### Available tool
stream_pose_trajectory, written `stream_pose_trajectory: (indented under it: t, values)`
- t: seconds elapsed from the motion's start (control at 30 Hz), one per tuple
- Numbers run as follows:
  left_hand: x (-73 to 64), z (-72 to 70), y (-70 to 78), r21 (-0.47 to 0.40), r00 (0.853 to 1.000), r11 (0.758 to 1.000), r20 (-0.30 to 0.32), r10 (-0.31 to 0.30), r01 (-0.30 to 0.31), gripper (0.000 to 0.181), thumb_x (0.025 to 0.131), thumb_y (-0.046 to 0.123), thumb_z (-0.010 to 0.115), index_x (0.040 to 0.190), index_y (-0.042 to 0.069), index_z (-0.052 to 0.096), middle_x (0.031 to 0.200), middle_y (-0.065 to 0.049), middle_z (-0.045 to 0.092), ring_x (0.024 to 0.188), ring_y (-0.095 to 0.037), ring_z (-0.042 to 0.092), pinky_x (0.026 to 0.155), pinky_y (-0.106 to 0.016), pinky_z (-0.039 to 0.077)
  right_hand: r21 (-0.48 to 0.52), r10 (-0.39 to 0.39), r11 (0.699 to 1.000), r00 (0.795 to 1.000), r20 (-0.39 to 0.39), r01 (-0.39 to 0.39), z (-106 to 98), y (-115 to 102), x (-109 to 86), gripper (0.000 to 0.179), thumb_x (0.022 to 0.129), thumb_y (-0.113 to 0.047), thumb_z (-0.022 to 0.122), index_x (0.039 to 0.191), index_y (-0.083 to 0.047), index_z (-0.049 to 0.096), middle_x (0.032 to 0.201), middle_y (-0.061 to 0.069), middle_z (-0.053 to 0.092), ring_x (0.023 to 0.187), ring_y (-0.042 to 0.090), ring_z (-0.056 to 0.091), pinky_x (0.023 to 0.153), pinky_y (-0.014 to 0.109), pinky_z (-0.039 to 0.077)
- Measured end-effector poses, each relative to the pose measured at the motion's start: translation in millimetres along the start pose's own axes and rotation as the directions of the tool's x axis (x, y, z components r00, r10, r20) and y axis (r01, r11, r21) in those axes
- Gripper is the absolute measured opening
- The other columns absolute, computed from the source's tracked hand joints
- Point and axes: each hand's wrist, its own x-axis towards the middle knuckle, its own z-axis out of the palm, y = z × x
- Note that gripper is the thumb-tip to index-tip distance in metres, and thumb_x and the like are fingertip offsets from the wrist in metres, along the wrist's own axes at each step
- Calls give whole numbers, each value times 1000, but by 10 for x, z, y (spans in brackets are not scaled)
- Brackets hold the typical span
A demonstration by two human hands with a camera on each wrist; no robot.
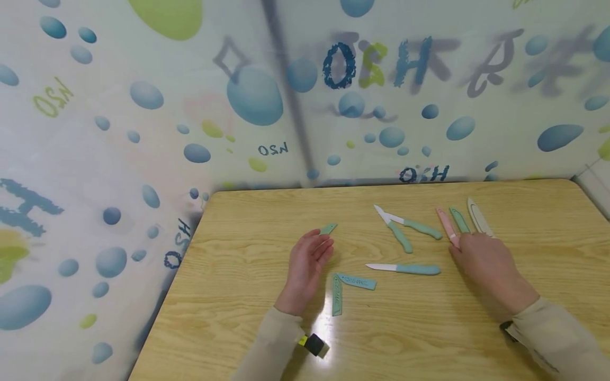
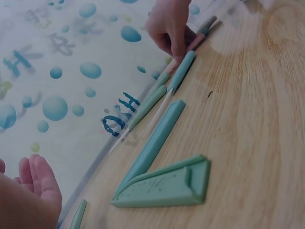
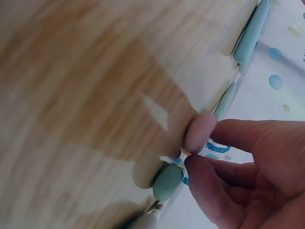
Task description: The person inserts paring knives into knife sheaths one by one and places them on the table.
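My right hand (image 1: pixel 486 267) pinches the handle end of a pink sheathed paring knife (image 3: pixel 200 132) between thumb and finger. Beside it lie a green sheathed knife (image 1: pixel 459 219) and a cream one (image 1: pixel 480 218), their handles partly hidden under the hand. My left hand (image 1: pixel 307 267) hovers with loosely bent fingers by a small green sheath (image 1: pixel 328 228), which lies on the table in the left wrist view. Nearer me, a blue sheath (image 1: pixel 359 282) and another green sheath (image 1: pixel 337 296) meet at their tips.
Between the hands lies a bare white-bladed knife with a blue handle (image 1: pixel 418 270). Behind it, two green-handled knives (image 1: pixel 402 238) (image 1: pixel 421 229) cross at their blades. The wooden table (image 1: pixel 229 254) ends at a patterned wall covering (image 1: pixel 248 164) at the back and left.
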Motion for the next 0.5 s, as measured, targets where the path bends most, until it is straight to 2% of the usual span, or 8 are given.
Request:
stream_pose_trajectory:
  t: [0.23, 0.33, 0.43, 0.5]
  values:
    - [-8, -54, 23, 0, 1000, 1000, 3, 9, -9, 29, 103, 8, 51, 130, -1, 47, 103, -4, 67, 98, -18, 66, 92, -28, 58, -11, 8, 1000, 1000, -2, -8, -40, -22, -7, 43, 103, -19, 59, 63, -10, 48, 58, 6, 46, 50, 22, 45, 41, 38, 38]
    - [-10, -72, 44, -3, 1000, 1000, 0, 11, -11, 28, 103, 8, 51, 130, 0, 48, 104, -3, 67, 99, -18, 66, 92, -28, 58, 0, 58, 998, 998, 32, -58, -98, -31, -14, 41, 105, -23, 54, 68, -6, 52, 61, 7, 47, 51, 23, 46, 41, 37, 38]
    - [-9, -84, 75, -3, 1000, 1000, -4, 15, -15, 26, 104, 8, 51, 129, 0, 49, 105, -4, 66, 102, -19, 66, 93, -28, 57, 7, 119, 993, 991, 56, -120, -156, -50, -24, 36, 105, -26, 53, 84, 3, 60, 68, 12, 53, 53, 24, 49, 41, 37, 39]
    - [-7, -86, 105, -2, 1000, 1000, -7, 19, -19, 26, 104, 8, 51, 129, 0, 49, 107, -4, 66, 103, -19, 65, 94, -29, 57, 11, 139, 990, 990, 39, -139, -179, -66, -38, 36, 104, -26, 56, 98, 8, 62, 76, 17, 58, 54, 24, 51, 40, 37, 40]
